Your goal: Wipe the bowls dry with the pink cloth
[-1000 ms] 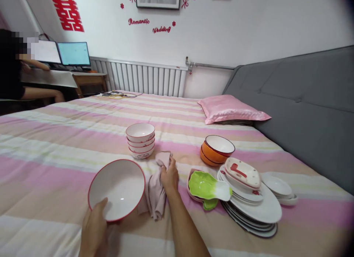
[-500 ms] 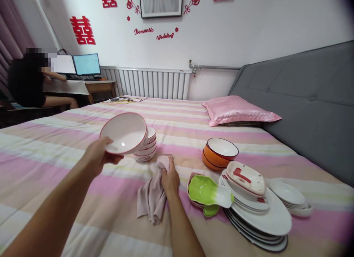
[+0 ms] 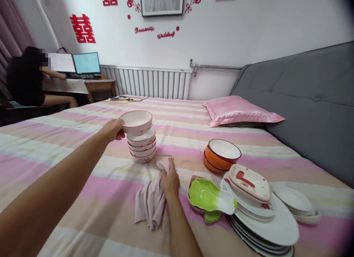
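Observation:
My left hand (image 3: 114, 129) grips a white bowl (image 3: 137, 124) with a red rim by its left side. That bowl is just above a stack of matching bowls (image 3: 142, 150) standing on the bed; whether it touches the top one I cannot tell. My right hand (image 3: 169, 178) holds a pale pink cloth (image 3: 151, 203), which hangs in folds onto the striped bedspread. To the right of that hand lies a green cabbage-shaped dish (image 3: 203, 194) on a pink one.
Orange bowls (image 3: 217, 163) stand stacked behind a pile of white plates (image 3: 276, 227) topped by a patterned dish (image 3: 250, 181). Small white dishes (image 3: 293, 198) sit at the right. A pink pillow (image 3: 240, 109) lies by the grey headboard (image 3: 304, 83). A person (image 3: 24, 79) sits at a desk.
My left hand has carried the bowl away from me and slightly right, levelling it over the bowl stack. My right hand keeps the cloth in about the same place.

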Available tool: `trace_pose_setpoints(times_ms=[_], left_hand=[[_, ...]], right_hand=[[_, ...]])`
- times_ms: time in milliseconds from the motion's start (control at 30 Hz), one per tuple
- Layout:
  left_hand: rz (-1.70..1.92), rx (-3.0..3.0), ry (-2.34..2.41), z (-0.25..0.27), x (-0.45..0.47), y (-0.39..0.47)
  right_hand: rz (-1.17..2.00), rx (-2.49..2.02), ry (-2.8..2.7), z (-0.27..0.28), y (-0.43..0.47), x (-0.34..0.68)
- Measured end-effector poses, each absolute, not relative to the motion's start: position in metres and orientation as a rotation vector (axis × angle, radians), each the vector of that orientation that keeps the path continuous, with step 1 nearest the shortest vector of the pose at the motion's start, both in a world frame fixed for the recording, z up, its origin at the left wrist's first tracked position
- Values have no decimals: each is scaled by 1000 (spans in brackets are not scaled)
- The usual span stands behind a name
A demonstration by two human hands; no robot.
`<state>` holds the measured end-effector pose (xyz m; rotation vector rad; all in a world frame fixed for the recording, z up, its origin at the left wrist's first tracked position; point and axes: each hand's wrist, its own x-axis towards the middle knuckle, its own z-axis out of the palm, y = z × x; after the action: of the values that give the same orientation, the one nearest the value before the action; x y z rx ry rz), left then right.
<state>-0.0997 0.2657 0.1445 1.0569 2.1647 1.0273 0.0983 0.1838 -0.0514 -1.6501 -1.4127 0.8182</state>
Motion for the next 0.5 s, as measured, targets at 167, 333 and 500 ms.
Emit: trace_pose_setpoints(times_ms=[167, 333, 500], left_hand=[[947, 1107, 2228, 127, -109, 277], [872, 1177, 2254, 105, -128, 290], [954, 1301, 2258, 91, -144, 298]], right_hand=[[829, -1624, -1395, -52, 185, 99], [852, -1610, -1390, -53, 185, 99], [850, -1595, -1361, -55, 187, 99]])
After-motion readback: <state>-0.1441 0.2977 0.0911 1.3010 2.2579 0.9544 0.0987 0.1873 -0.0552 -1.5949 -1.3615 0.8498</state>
